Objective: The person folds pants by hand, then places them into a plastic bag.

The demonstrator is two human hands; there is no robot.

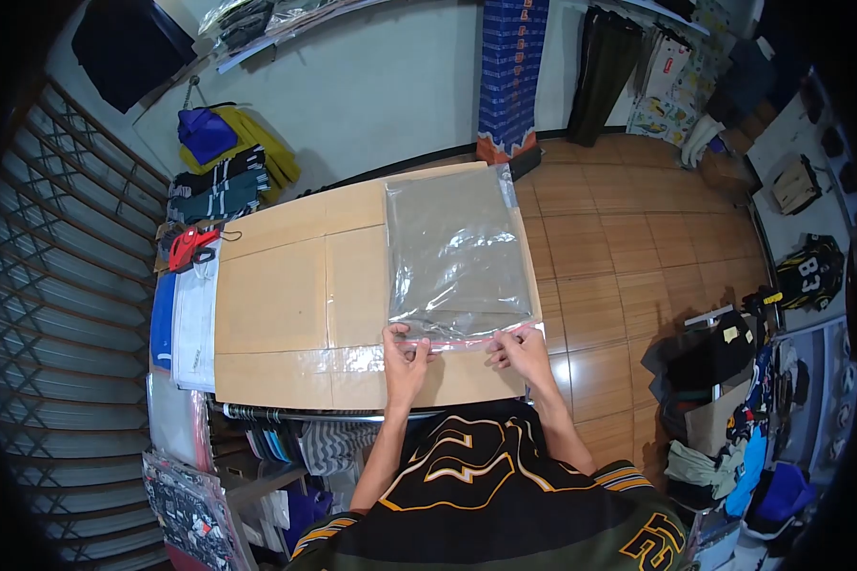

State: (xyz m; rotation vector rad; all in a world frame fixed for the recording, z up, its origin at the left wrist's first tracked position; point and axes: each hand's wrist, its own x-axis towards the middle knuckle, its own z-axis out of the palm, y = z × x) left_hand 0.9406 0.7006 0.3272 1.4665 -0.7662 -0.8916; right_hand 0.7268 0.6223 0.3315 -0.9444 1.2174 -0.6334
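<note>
A clear plastic bag (459,249) with a folded grey-green cloth item inside lies flat on the right part of the cardboard-topped table (274,303). Its near edge carries a pink-red strip. My left hand (407,366) pinches the left end of that edge between thumb and fingers. At the right end, my right hand (522,354) pinches the same edge, its fingers pressed together. The bag's surface shines and wrinkles close to both hands.
A red tool (191,249) sits at the table's left end, above white sheets (196,324) and a blue packet (162,322). Folded clothes (221,190) stand behind. A metal gate (62,285) is at left; clothes piles (714,371) are at right.
</note>
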